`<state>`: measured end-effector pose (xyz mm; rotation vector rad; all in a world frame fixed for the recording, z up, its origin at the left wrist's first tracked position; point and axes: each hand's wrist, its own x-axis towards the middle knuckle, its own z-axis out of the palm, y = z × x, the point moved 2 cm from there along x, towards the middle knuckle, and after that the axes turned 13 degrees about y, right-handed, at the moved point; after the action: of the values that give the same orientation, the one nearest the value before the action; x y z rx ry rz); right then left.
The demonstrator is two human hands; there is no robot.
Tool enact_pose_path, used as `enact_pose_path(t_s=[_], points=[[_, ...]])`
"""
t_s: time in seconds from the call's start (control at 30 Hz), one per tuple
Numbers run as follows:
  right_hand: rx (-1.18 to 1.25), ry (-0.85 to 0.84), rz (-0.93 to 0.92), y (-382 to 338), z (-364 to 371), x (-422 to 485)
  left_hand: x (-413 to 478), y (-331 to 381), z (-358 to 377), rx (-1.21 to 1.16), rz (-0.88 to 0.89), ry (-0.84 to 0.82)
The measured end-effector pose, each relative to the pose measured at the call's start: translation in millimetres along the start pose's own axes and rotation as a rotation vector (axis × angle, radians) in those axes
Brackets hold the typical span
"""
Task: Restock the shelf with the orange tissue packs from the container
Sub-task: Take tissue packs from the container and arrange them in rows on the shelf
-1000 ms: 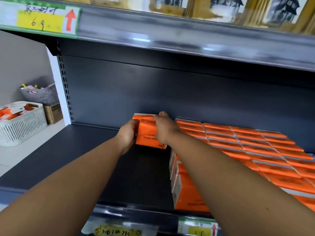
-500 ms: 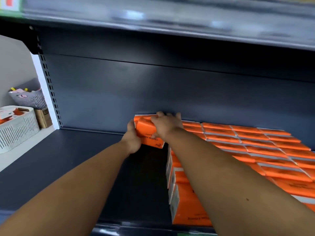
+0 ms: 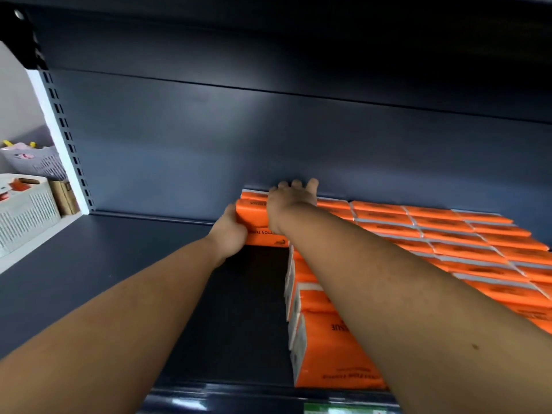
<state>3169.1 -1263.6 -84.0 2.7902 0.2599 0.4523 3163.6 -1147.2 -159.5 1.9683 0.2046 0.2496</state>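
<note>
Both of my hands are on an orange tissue pack (image 3: 257, 218) at the back of the dark shelf (image 3: 119, 279), against the rear wall. My left hand (image 3: 230, 233) grips the pack's left end. My right hand (image 3: 294, 197) lies flat on top of it, fingers stretched toward the wall. To the right, rows of stocked orange packs (image 3: 448, 234) fill the shelf from back to front edge. The white slatted container (image 3: 27, 210) stands on the floor at far left, with orange packs showing inside.
The shelf's left half is bare dark metal. A perforated white upright (image 3: 64, 138) bounds it on the left. Beyond stand a lilac basket (image 3: 38, 162) and a small cardboard box (image 3: 64, 197). A green price label (image 3: 343, 409) sits on the front rail.
The pack has gone further back against the rear wall. My right hand's fingers have straightened out over its top. The view has dropped and moved closer to the shelf.
</note>
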Motion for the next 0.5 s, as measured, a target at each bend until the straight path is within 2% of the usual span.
enact_pose_path(t_s=[0.17,0.33,0.5], points=[[0.039,0.062,-0.001,-2,2,-3,-3,3,4,-0.062,0.028,-0.053],[0.119,0.068,0.047,2,3,-10,-6,9,-1,-0.043,-0.011,0.106],[0.224,0.025,0.111,5,4,-11,-10,13,-1,-0.08,-0.019,-0.052]])
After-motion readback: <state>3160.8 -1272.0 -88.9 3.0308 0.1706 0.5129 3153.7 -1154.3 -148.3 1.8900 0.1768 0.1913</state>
